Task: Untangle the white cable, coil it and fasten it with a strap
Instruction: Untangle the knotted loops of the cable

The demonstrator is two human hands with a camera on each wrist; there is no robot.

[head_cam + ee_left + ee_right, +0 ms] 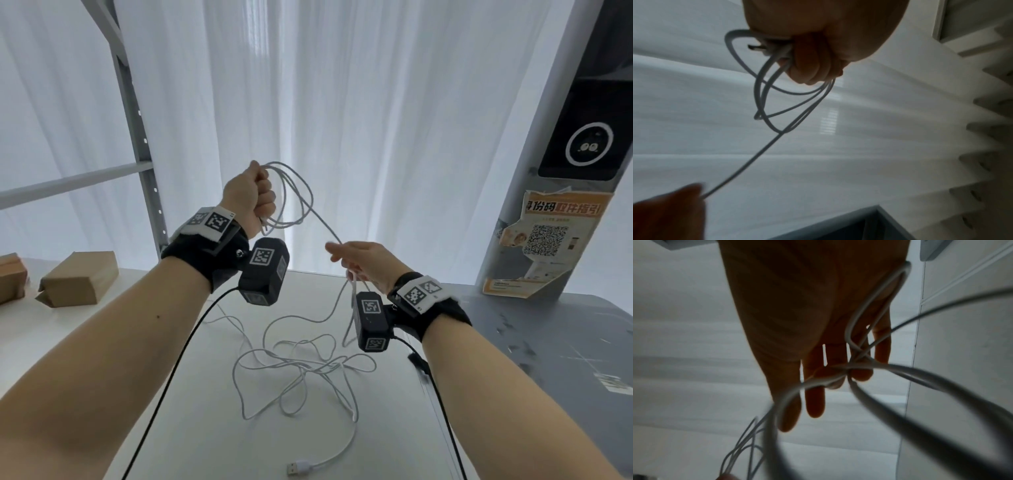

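My left hand [253, 192] is raised as a fist and grips several loops of the white cable [294, 198]. In the left wrist view the loops [764, 104] hang from the curled fingers, and a small plug end [756, 47] sticks out beside them. One strand runs taut down to my right hand [356, 260], which holds it between the fingers [838, 378]. The remaining cable drops from that hand into a loose tangle [301, 370] on the white table [191, 428]. Its USB plug [297, 467] lies near the front edge. No strap is clearly visible.
Cardboard boxes [80, 277] sit at the table's far left under a grey shelf post [137, 137]. At right, a grey pillar with an orange poster [548, 240] stands over a grey surface [565, 342]. Black leads [178, 359] hang from both wrist cameras. A white curtain hangs behind.
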